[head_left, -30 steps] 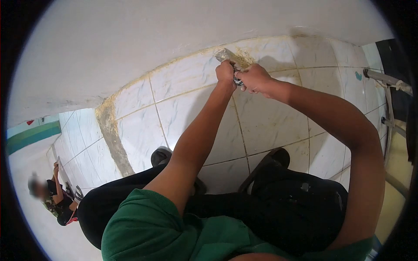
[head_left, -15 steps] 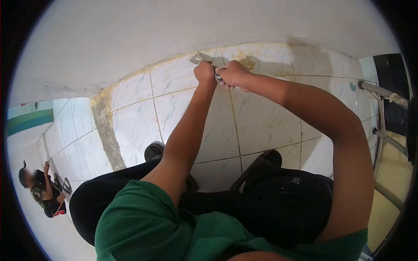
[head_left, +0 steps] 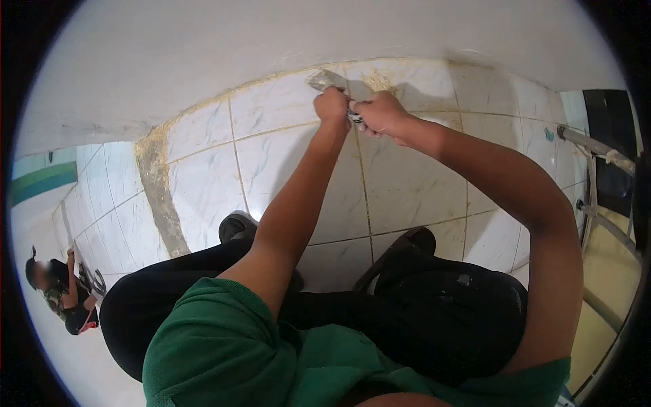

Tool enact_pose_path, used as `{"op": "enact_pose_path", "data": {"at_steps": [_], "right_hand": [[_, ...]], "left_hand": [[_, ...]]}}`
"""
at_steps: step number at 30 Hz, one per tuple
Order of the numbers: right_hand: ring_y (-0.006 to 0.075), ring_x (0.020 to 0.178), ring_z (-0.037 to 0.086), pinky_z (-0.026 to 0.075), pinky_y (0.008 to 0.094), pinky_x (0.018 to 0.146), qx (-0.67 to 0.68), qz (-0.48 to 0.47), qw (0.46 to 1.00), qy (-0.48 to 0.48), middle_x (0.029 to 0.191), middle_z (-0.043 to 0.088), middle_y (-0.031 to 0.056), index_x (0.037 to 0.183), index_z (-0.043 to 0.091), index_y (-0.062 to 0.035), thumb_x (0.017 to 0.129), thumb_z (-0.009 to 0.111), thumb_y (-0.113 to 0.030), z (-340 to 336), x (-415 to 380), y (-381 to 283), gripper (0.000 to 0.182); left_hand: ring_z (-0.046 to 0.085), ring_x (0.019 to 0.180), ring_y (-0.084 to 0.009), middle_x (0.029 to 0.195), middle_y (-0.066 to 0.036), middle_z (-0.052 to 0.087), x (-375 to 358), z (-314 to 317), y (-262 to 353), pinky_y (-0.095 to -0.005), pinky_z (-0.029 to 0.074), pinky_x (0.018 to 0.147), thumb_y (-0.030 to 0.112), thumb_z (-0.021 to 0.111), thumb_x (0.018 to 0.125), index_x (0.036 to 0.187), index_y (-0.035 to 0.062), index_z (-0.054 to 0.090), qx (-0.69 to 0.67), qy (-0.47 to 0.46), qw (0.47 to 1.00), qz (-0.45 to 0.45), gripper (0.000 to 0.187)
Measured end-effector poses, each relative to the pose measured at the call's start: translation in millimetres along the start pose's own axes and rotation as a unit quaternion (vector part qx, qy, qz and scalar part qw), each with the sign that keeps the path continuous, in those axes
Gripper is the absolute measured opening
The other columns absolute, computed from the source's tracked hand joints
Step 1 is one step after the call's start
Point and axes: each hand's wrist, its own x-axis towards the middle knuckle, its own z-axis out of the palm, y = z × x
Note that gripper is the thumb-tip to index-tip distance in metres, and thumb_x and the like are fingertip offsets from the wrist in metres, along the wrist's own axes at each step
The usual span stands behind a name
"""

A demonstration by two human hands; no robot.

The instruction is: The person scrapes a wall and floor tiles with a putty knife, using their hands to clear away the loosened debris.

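Observation:
My left hand (head_left: 332,105) and my right hand (head_left: 380,113) are both closed around the handle of a metal scraper (head_left: 325,80). Its flat blade lies against the marble-patterned floor tiles (head_left: 285,163) where they meet the white wall (head_left: 224,47). Yellowish residue (head_left: 378,83) lines that joint and lies in a small heap just right of the blade. Both arms are stretched forward over my knees in black trousers, with my shoes (head_left: 237,227) flat on the tiles.
A rough grey-brown strip (head_left: 157,197) crosses the tiles on the left. Another person (head_left: 57,288) crouches at the far left with tools. Metal tube legs (head_left: 597,176) stand at the right, beside a dark panel (head_left: 614,142).
The scraper and both hands slid left along the wall joint, then came back a little to the right. The view shifted slightly with my head.

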Motion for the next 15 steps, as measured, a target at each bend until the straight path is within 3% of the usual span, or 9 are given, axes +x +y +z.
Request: {"op": "enact_pose_path", "data": {"at_steps": [2,6,9,15], "right_hand": [[0.0115,0.045,0.049,0.037,0.0256,0.04,-0.007,0.002,1.0,0.001,0.058,0.055,0.0053,0.072,0.056,-0.0021,0.087,0.051,-0.026,7.0,-0.6,-7.5,0.029],[0.0116,0.046,0.049,0.037,0.0257,0.04,-0.006,0.012,1.0,-0.002,0.058,0.055,0.0058,0.069,0.055,-0.001,0.087,0.052,-0.027,9.1,16.6,-7.0,0.032],[0.0147,0.046,0.053,0.042,0.0283,0.043,0.017,0.025,0.999,0.024,0.057,0.057,0.0084,0.063,0.057,0.0003,0.08,0.053,-0.023,2.3,18.8,-0.8,0.029],[0.0135,0.046,0.051,0.038,0.0279,0.041,0.028,0.051,0.998,0.023,0.058,0.057,0.0074,0.067,0.056,0.001,0.081,0.052,-0.023,-14.7,3.0,17.7,0.028]], "left_hand": [[0.052,0.053,-0.0255,0.065,-0.016,0.055,6.4,-4.9,1.7,-0.0364,0.04,0.049,0.01,0.045,0.073,0.08,-0.0091,0.057,-0.019,0.002,1.0,-0.011,0.023],[0.052,0.056,-0.0244,0.068,-0.015,0.054,18.5,-1.2,4.3,-0.0367,0.04,0.05,0.01,0.044,0.074,0.08,-0.0098,0.055,0.005,-0.018,0.999,-0.027,0.023],[0.051,0.056,-0.0238,0.067,-0.014,0.054,26.7,6.3,-3.9,-0.0377,0.04,0.05,0.011,0.043,0.074,0.079,-0.0091,0.055,0.024,-0.027,0.999,-0.032,0.023],[0.051,0.055,-0.0238,0.067,-0.014,0.054,8.8,21.0,-26.9,-0.0373,0.037,0.048,0.012,0.045,0.075,0.077,-0.0069,0.056,0.033,-0.092,0.994,-0.057,0.022]]}}
